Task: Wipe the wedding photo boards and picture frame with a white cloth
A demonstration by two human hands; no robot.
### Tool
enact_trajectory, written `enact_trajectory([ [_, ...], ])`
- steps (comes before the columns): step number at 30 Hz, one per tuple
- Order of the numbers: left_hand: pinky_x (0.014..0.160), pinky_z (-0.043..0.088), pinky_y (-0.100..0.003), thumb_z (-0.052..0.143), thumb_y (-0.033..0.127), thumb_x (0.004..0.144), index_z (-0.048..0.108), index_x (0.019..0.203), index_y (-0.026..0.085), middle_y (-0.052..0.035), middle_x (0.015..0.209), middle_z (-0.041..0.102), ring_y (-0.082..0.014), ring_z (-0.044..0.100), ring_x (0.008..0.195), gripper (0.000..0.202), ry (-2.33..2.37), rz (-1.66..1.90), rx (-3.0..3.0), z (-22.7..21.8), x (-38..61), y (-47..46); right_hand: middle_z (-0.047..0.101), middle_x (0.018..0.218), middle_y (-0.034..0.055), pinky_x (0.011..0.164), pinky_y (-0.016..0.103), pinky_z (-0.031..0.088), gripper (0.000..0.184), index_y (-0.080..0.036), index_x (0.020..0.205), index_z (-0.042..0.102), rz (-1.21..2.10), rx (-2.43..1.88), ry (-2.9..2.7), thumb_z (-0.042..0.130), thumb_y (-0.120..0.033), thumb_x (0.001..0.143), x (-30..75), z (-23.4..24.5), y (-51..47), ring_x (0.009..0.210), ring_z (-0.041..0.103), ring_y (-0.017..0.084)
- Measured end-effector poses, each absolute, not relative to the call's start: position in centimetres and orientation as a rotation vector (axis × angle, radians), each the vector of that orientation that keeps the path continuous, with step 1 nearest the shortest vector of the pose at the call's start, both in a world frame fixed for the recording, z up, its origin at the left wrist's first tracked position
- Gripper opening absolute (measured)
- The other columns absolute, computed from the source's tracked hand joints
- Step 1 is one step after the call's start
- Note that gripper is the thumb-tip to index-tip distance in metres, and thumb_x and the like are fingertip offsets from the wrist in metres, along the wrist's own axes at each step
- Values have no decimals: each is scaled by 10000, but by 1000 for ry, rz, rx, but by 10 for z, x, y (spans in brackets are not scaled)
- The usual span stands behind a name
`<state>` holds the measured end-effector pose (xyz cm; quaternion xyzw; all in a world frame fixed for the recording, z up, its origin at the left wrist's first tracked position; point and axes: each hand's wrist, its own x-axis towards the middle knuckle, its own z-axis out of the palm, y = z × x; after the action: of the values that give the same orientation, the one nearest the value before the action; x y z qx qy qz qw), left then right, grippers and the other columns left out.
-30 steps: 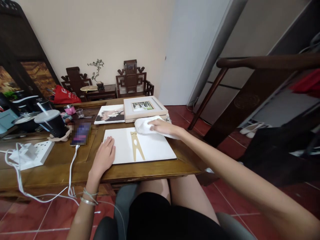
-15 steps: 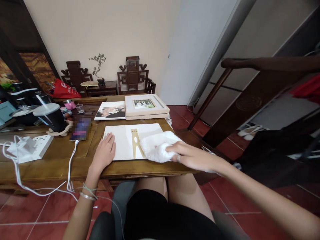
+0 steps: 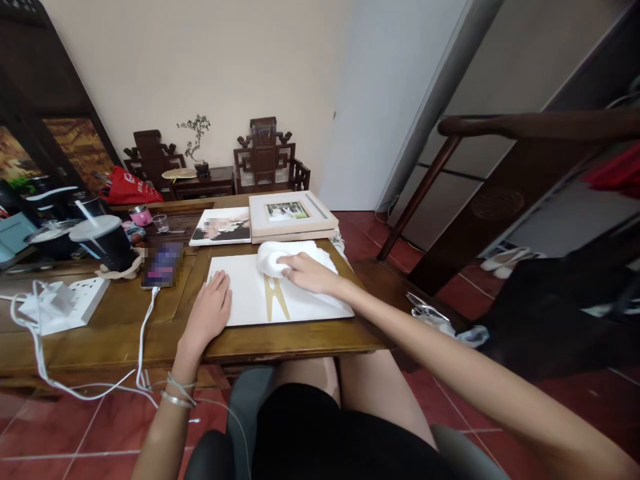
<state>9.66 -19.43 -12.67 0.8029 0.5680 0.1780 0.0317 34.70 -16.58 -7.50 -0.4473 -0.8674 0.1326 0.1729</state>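
A flat white board (image 3: 243, 300) with a gold figure (image 3: 275, 301) on it lies near the table's front edge. My left hand (image 3: 214, 305) rests flat on the board's left side, fingers stretched out. My right hand (image 3: 311, 272) is closed on a white cloth (image 3: 273, 259), pressed over the upper right of the board. The cloth hides the top of the gold figure. Behind the board lie a photo print (image 3: 223, 227) and a light wooden picture frame (image 3: 295, 230) holding a small photo.
To the left are a phone (image 3: 163, 264) on a charging cable, a white power strip (image 3: 87, 300) and a dark drink cup (image 3: 107, 243) with a straw. A wooden chair (image 3: 500, 193) stands on the right, with a shiny metal item (image 3: 425, 307) on its seat.
My right hand has moved the cloth up and left across the board, baring its lower right corner and covering the gold figure's top. My left hand stays in place.
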Motion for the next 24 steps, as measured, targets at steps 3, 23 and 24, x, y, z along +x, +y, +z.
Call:
enact_trajectory([
  [3, 1144, 254, -463, 278, 254, 957, 433, 1355, 83, -163, 1486, 376, -251, 285, 1411, 460, 1768, 517, 2485, -126, 98, -195, 636, 794, 78, 777, 303, 392, 280, -126, 958, 641, 337, -1249, -2511, 410, -88, 802, 344, -74, -209, 829, 568, 230],
  [23, 1129, 270, -486, 279, 252, 962, 438, 1350, 109, -166, 1477, 388, -253, 305, 1402, 443, 1723, 583, 2502, -131, 95, -192, 530, 1280, 227, 1009, 599, 292, 349, -67, 1163, 566, -3, -1261, -2698, 396, -112, 861, 297, -85, -157, 1304, 354, 362],
  [24, 1128, 271, -490, 275, 252, 963, 438, 1350, 109, -167, 1476, 389, -253, 304, 1403, 444, 1720, 589, 2503, -131, 95, -192, 499, 1322, 240, 1018, 621, 273, 353, -57, 1163, 568, -19, -1244, -2729, 410, -111, 852, 296, -85, -164, 1335, 312, 373],
])
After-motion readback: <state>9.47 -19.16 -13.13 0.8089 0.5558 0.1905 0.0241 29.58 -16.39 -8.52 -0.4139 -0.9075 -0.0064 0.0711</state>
